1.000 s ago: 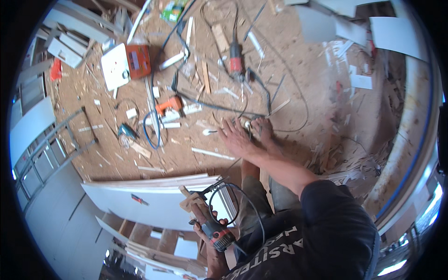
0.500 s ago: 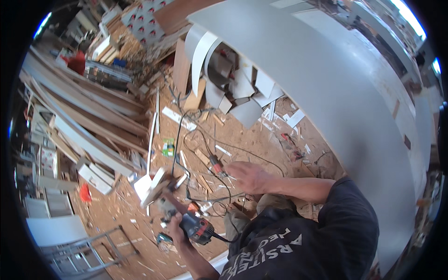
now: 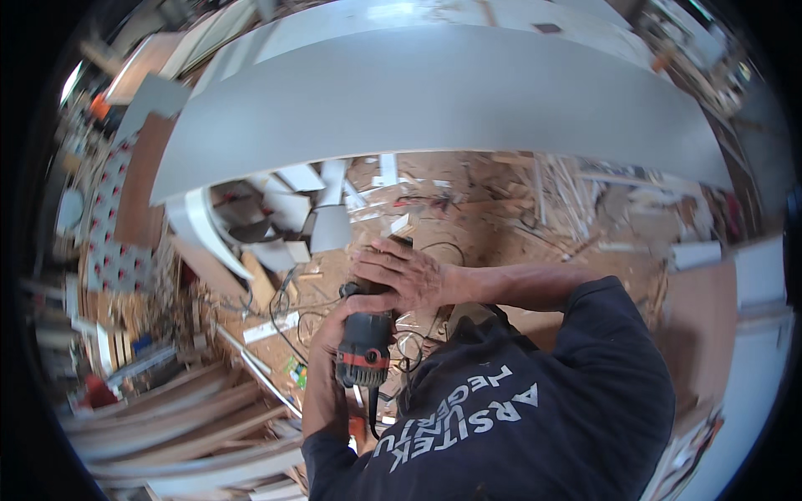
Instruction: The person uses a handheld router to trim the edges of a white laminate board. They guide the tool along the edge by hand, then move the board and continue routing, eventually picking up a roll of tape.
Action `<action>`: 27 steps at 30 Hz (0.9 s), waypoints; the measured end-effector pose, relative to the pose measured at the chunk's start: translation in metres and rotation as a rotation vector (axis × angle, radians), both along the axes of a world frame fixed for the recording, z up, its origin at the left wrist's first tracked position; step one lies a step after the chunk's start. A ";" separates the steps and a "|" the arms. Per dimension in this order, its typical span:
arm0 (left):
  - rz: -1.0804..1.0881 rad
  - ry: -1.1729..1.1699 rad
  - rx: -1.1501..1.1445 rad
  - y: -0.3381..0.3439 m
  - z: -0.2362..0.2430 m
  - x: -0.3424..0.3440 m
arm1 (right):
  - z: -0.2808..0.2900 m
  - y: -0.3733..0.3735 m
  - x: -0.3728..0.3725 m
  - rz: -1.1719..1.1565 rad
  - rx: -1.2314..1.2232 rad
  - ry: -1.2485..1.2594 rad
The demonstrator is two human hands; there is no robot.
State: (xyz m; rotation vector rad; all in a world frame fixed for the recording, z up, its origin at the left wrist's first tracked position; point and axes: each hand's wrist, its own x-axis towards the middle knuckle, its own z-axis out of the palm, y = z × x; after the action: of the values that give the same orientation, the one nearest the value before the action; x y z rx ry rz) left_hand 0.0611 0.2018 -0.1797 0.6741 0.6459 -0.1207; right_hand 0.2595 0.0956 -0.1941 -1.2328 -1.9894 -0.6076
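A black and red corded power tool (image 3: 363, 359), probably a router, is upright along my body at the lower middle, its cord hanging down. My left hand (image 3: 351, 313) is closed round the tool's body. My right hand (image 3: 405, 275) lies over the tool's upper end with curved fingers gripping it, hiding much of that end. A small pale wood piece (image 3: 401, 224) shows just beyond my right fingers.
A long grey panel (image 3: 439, 92) spans the upper view. Below it are white board offcuts (image 3: 330, 221), wood scraps and cables on the dusty floor. Curved boards (image 3: 167, 417) are stacked at lower left. An upright brown board (image 3: 697, 334) stands at right.
My view has swung up and round from the floor tools to the grey panel. My right hand has risen from near the floor onto the tool held in my left hand.
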 end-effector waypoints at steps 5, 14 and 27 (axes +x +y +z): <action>-0.203 -0.184 -0.003 -0.008 0.010 0.085 | 0.026 -0.075 0.029 -0.257 -0.163 0.127; -0.448 -0.174 0.216 -0.069 0.061 0.268 | 0.014 -0.126 0.107 -0.697 0.264 0.406; -0.469 -1.425 1.575 -0.148 0.155 0.415 | 0.074 -0.211 0.248 -0.705 0.216 0.812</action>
State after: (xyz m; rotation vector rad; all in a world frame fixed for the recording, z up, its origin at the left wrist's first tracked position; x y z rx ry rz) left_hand 0.4759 0.0536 -0.0250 2.0866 -1.0169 0.4882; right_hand 0.5075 -0.1155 -0.1206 -1.6888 -0.7887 -0.5024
